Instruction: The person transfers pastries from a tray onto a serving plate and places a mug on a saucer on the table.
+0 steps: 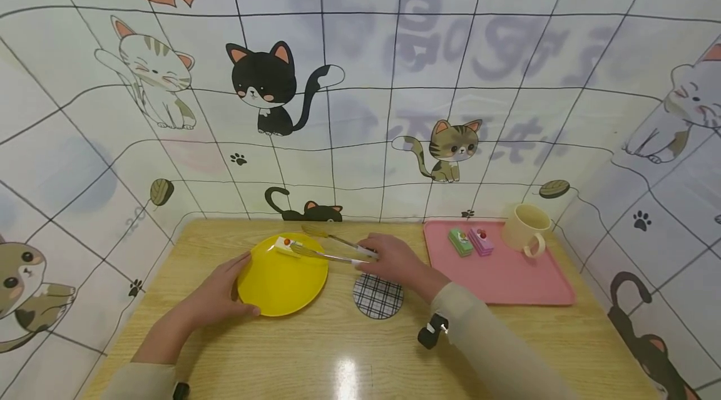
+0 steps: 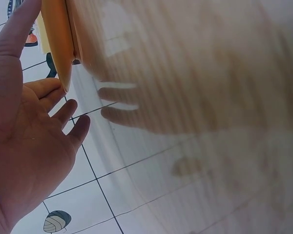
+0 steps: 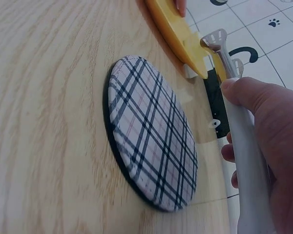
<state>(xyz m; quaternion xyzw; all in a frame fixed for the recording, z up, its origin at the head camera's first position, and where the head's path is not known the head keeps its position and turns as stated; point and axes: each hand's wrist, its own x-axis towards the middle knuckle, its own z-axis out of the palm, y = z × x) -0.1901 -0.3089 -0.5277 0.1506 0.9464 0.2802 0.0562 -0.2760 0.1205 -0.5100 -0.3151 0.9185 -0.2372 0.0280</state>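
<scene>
Just right of the yellow plate (image 1: 281, 281) lies a plaid coaster (image 1: 378, 297). At the plate's left rim rests the left hand's grip (image 1: 216, 293), thumb and fingers apart. Right of the plate, the right hand's grip (image 1: 394, 260) is clamped on tongs (image 3: 246, 170), one tip just beside the small white cake (image 1: 283, 247) on the plate's far part.

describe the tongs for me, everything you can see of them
The tongs have two slim, shiny arms that look like metal, with whitish grip sections and broader, slotted tips. The right hand holds them by the grips, and the arms stand apart. They point leftward to the yellow plate: one tip is at the red-topped white cake piece, the other by the plate's far rim. Whether either tip touches anything is hard to tell.
</scene>
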